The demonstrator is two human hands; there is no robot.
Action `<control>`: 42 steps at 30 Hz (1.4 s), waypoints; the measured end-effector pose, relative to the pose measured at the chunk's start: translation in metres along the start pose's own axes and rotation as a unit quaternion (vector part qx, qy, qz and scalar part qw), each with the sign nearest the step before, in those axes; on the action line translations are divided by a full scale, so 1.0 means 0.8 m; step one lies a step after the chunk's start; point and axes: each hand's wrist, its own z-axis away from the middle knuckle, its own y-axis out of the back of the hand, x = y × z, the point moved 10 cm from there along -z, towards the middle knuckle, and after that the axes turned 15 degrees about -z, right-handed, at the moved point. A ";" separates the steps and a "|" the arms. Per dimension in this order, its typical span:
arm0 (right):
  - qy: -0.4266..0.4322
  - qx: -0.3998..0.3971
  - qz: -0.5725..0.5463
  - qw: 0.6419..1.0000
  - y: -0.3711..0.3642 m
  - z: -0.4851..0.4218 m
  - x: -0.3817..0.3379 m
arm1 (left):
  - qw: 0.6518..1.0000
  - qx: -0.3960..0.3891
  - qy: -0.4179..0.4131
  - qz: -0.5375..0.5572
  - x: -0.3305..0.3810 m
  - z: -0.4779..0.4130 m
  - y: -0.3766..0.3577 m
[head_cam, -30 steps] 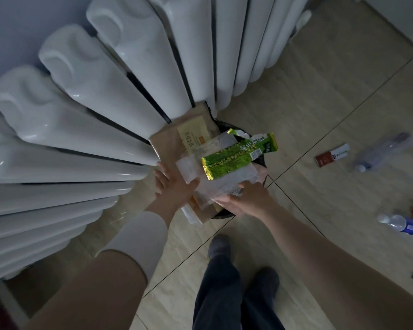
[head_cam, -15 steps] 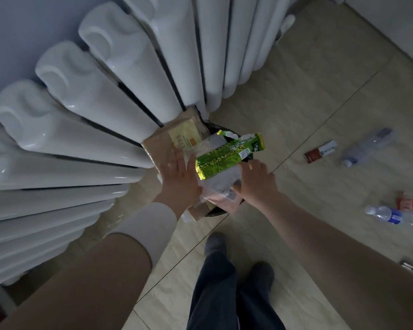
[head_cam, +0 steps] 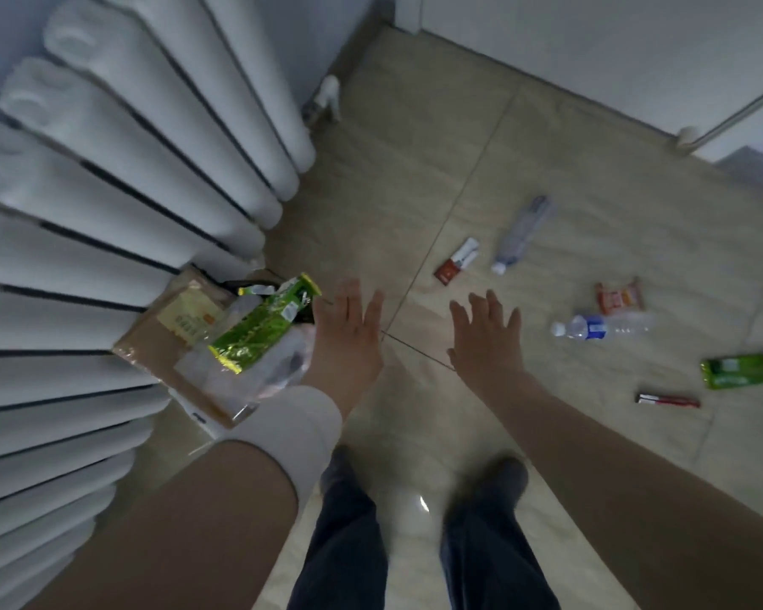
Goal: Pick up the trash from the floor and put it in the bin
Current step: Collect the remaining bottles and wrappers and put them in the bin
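The bin (head_cam: 243, 284) stands by the radiator, almost hidden under trash: a green wrapper (head_cam: 261, 330), a brown envelope (head_cam: 159, 345) and clear plastic (head_cam: 278, 367). My left hand (head_cam: 349, 336) hovers just right of that pile, fingers spread, holding nothing. My right hand (head_cam: 485, 336) is open over the bare floor. On the floor to the right lie a red-and-white box (head_cam: 457, 261), a clear bottle (head_cam: 523, 233), a blue-labelled bottle (head_cam: 600, 327), an orange packet (head_cam: 618, 297), a green packet (head_cam: 745, 371) and a red bar wrapper (head_cam: 668, 400).
A white radiator (head_cam: 106, 191) fills the left side. White cabinet fronts (head_cam: 591, 46) run along the far wall. My two legs in dark trousers (head_cam: 415, 543) stand on the beige tiled floor (head_cam: 415, 169).
Both hands have come off the trash pile on the bin and moved right, open. The view has swung right, showing more floor litter.
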 end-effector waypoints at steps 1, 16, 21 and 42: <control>-0.007 0.011 -0.002 1.000 0.007 0.006 0.031 | 1.000 -0.002 -0.007 -0.009 0.028 -0.007 0.015; -0.180 0.073 -0.121 0.973 0.090 0.112 0.409 | 0.992 0.057 -0.108 0.009 0.341 -0.078 0.214; -0.194 0.076 -0.127 0.970 0.113 0.107 0.432 | 0.991 0.042 -0.127 0.003 0.357 -0.100 0.241; -0.422 0.076 -0.327 0.842 -0.119 -0.140 0.524 | 0.950 -0.179 0.120 0.227 0.253 -0.460 -0.078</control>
